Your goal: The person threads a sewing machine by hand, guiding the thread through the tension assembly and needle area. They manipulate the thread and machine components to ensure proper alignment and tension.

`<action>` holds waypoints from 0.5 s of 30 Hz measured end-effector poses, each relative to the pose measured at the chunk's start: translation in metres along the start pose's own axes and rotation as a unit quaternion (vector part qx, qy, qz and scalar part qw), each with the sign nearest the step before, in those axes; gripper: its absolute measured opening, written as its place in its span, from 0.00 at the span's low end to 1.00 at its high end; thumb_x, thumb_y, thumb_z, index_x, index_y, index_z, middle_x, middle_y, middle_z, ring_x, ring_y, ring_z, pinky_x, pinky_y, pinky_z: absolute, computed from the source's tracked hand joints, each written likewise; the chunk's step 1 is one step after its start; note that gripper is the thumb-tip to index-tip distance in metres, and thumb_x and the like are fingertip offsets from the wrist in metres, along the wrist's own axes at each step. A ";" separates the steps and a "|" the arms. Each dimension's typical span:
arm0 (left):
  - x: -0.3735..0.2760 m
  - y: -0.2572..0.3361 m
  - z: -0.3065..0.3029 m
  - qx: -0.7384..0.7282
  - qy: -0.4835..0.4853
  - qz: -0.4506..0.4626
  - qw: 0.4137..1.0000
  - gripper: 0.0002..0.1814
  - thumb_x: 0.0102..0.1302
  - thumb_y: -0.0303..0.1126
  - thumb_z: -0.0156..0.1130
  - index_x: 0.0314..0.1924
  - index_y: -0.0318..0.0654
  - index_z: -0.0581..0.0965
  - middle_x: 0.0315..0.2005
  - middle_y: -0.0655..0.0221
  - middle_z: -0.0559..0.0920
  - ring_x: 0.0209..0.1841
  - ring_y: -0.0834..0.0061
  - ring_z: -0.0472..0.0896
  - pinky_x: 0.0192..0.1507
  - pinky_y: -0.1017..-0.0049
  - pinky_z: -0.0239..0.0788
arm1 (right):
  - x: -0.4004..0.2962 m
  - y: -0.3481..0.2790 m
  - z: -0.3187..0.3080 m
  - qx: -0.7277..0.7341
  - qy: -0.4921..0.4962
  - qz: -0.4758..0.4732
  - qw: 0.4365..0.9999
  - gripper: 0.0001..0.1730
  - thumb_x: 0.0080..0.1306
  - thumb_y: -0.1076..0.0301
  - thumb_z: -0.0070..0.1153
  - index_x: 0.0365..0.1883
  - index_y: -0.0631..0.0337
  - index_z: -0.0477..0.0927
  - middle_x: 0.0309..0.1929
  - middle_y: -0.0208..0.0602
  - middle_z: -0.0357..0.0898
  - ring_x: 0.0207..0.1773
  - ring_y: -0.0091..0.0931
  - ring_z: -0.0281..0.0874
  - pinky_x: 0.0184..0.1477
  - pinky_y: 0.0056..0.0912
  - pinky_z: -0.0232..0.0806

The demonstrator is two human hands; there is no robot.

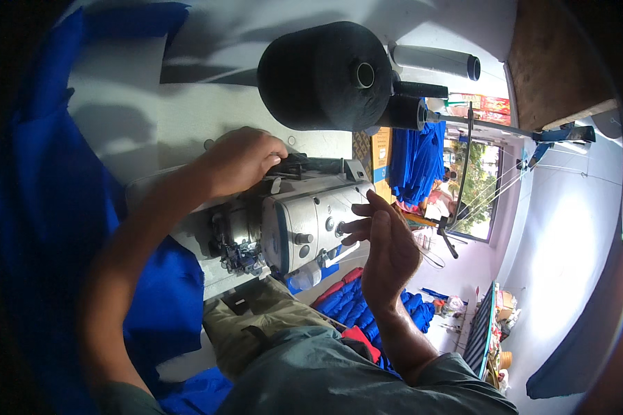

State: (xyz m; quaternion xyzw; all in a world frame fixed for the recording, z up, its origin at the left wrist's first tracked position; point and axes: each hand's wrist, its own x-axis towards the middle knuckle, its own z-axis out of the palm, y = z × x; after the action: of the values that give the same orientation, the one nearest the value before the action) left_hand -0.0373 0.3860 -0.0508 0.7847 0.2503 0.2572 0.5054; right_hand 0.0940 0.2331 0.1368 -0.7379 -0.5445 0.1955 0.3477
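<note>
An overlock sewing machine (311, 223) stands on a pale table (202, 109) in front of me. My left hand (249, 161) reaches across to its far side, fingers curled at a small dark part or bit of material; whether they grip it cannot be told. At the right of the machine head, my right hand (389, 244) is raised with its fingers apart, the tips near the tension knobs (332, 225). The looper area (239, 254) lies exposed at the machine's left. A large black thread cone (322, 75) looms above, beside smaller black spools and a white thread cone (431, 61).
Blue fabric (161, 290) drapes over the table's left side. A thread stand rod (488, 124) carries threads at the right. Blue garments (418, 161) hang beyond the machine near a window (477, 192). Bundled blue fabric (348, 303) lies lower right, close to my right forearm.
</note>
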 end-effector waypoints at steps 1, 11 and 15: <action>0.008 -0.003 0.005 -0.004 -0.014 -0.015 1.000 0.13 0.76 0.31 0.56 0.50 0.32 0.83 0.44 0.56 0.86 0.46 0.63 0.85 0.53 0.63 0.76 | 0.000 0.000 0.001 -0.005 0.004 0.007 1.000 0.17 0.81 0.70 0.47 0.60 0.74 0.78 0.44 0.49 0.85 0.39 0.28 0.88 0.34 0.25 0.80; 0.040 -0.015 0.039 -0.098 -0.088 -0.007 0.991 0.11 0.72 0.31 0.60 0.47 0.36 0.86 0.41 0.55 0.88 0.45 0.60 0.86 0.55 0.62 0.74 | -0.002 0.012 -0.005 -0.023 -0.002 0.055 0.998 0.20 0.82 0.66 0.46 0.62 0.74 0.77 0.45 0.52 0.86 0.35 0.29 0.87 0.32 0.27 0.79; 0.044 -0.010 0.043 -0.096 -0.104 0.021 0.990 0.10 0.70 0.31 0.62 0.45 0.37 0.86 0.39 0.57 0.88 0.44 0.61 0.87 0.53 0.63 0.75 | -0.002 0.012 -0.008 -0.003 0.003 0.063 0.998 0.17 0.80 0.70 0.48 0.59 0.75 0.78 0.45 0.51 0.86 0.38 0.30 0.89 0.32 0.26 0.80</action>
State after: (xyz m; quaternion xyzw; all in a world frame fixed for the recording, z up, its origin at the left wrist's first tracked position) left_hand 0.0227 0.3899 -0.0686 0.7603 0.1538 0.2077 0.5959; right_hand 0.1063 0.2273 0.1334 -0.7725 -0.4961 0.2130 0.3342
